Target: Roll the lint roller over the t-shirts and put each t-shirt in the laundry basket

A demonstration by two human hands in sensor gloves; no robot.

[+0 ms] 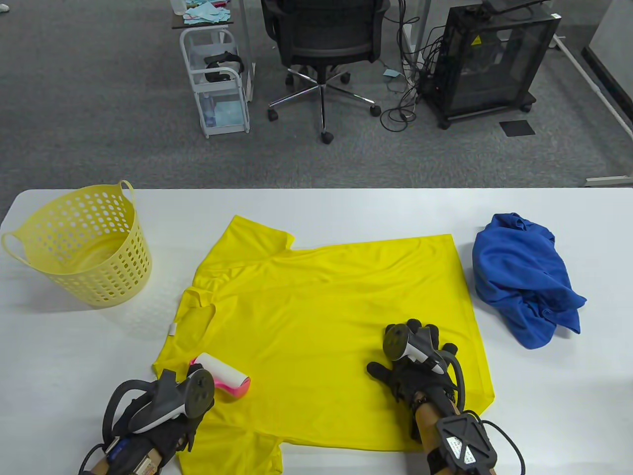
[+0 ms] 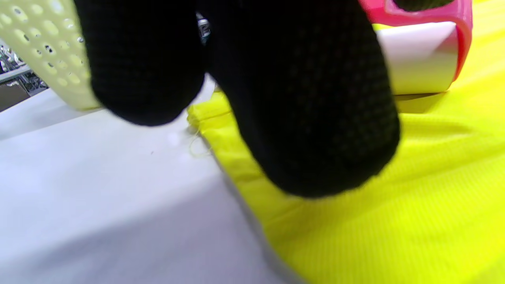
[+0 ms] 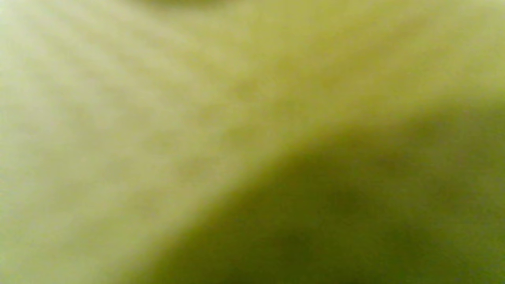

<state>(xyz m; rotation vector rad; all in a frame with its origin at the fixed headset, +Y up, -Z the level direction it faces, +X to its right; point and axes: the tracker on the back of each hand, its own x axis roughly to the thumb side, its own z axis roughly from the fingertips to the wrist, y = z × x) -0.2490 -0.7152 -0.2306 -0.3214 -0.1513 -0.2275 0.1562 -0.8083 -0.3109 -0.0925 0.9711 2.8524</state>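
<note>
A yellow t-shirt [image 1: 321, 321] lies spread flat on the white table [image 1: 544, 396] in front of me, its collar toward the left and its hem toward the right, so its long axis runs left to right across my body. My left hand [image 1: 163, 410] is at the near left corner of the shirt and holds the lint roller [image 1: 222, 378]. The roller has a pink frame and a white sticky drum, and the drum rests on the fabric just beside the near sleeve. In the left wrist view my gloved fingers [image 2: 307, 118] curl down in front of the camera around what I take to be the handle, with the drum just beyond them and the shirt's edge below. My right hand [image 1: 415, 366] lies palm down on the shirt near its near right corner, fingers spread and flat, pinning the cloth; its wrist camera shows only a blur of yellow fabric. Nearly all of the shirt lies to the right and far side of the roller, between my two hands, so I judge the next stroke should run rightward along the shirt toward my pinning hand. The yellow laundry basket [image 1: 79, 247] stands at the far left of the table, closer to my left hand. A crumpled blue t-shirt [image 1: 524, 277] waits at the far right.
</note>
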